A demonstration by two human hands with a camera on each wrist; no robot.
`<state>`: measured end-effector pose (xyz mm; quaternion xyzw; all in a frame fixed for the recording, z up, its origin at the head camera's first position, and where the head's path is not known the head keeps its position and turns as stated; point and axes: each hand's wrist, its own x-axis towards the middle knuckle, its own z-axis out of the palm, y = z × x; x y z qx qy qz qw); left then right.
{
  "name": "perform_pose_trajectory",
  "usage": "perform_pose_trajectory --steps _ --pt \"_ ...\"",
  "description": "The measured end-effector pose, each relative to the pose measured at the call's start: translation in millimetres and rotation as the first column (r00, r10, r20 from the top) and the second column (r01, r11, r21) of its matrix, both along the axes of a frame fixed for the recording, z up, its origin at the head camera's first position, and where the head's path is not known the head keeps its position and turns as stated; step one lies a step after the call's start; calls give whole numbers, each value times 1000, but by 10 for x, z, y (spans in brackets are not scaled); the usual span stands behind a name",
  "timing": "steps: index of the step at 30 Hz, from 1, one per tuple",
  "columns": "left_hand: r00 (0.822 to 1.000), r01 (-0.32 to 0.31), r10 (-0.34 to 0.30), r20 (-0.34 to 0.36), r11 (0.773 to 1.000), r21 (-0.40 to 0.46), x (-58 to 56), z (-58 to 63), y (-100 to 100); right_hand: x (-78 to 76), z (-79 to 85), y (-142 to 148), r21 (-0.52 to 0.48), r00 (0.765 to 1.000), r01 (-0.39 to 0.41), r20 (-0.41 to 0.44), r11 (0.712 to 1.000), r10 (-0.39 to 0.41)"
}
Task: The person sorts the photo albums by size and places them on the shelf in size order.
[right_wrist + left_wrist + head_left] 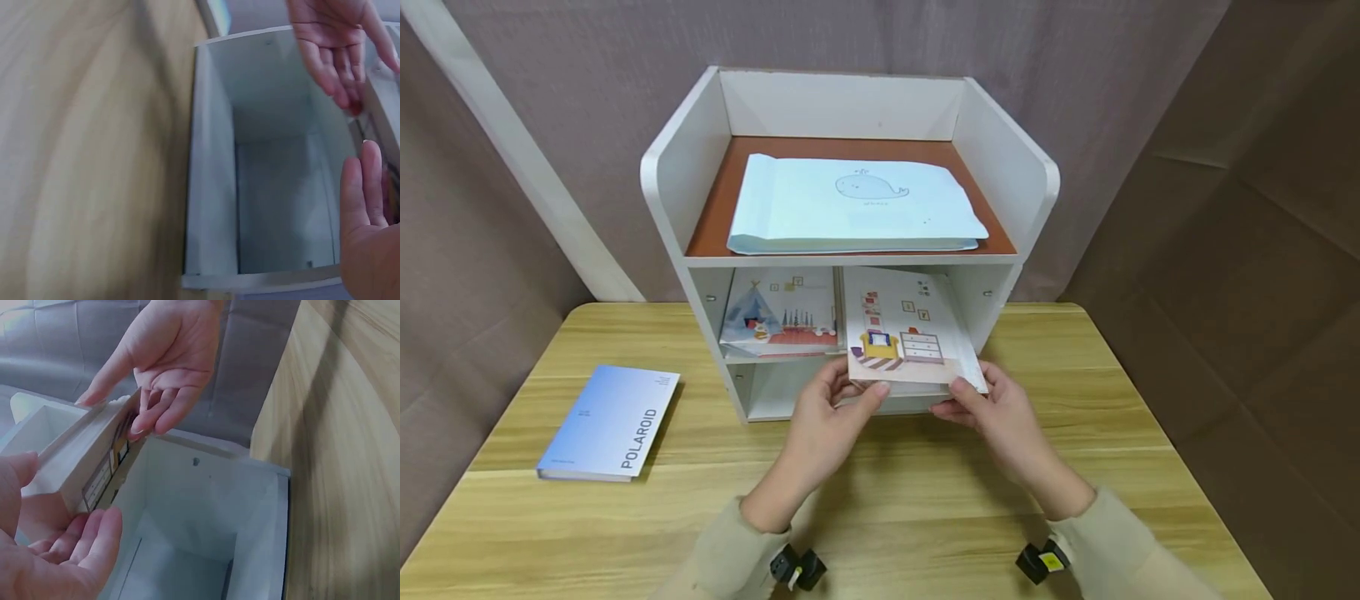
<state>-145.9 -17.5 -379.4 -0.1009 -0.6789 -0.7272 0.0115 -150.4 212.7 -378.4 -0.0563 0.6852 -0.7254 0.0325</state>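
Note:
A book (917, 292) with a pale cover, drawn with a yellow armchair and a white dresser, juts out from the right half of the middle shelf (775, 358). My left hand (827, 417) holds its near left corner, thumb on top and fingers beneath. At the near right corner my right hand (1003, 421) grips it the same way. The left wrist view shows the fingers of both hands under the book (94, 469). Its far end is still within the shelf. A similar book (782, 308) with a blue tent picture lies to its left.
The white shelf unit (662, 183) stands at the back of the wooden table (910, 517). On its brown top lies a pale whale-picture book (820, 200). A blue and white POLAROID book (610, 425) is on the table at left. Curtains (1120, 92) hang behind.

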Motion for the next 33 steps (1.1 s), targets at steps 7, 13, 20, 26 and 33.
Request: perform_pose_trajectory --steps 7,13,20,26,33 --pt "997 25 -26 -67 999 -20 -4 -81 -13 29 -146 -14 -12 994 -17 -106 1000 16" --pt "996 9 -14 -88 999 -50 -4 -95 -3 20 -174 -28 -13 991 7 -132 1000 -9" --pt "995 -11 3 -96 996 -85 -38 -77 -5 -14 -165 -40 -3 990 7 -143 1000 -7" --pt "996 -35 26 -90 994 -105 -75 -75 1 -46 -153 -44 13 986 6 -164 1000 -4" --pt "995 -81 70 -74 985 -150 -86 -64 4 -87 -169 -52 28 987 20 -163 999 -15"
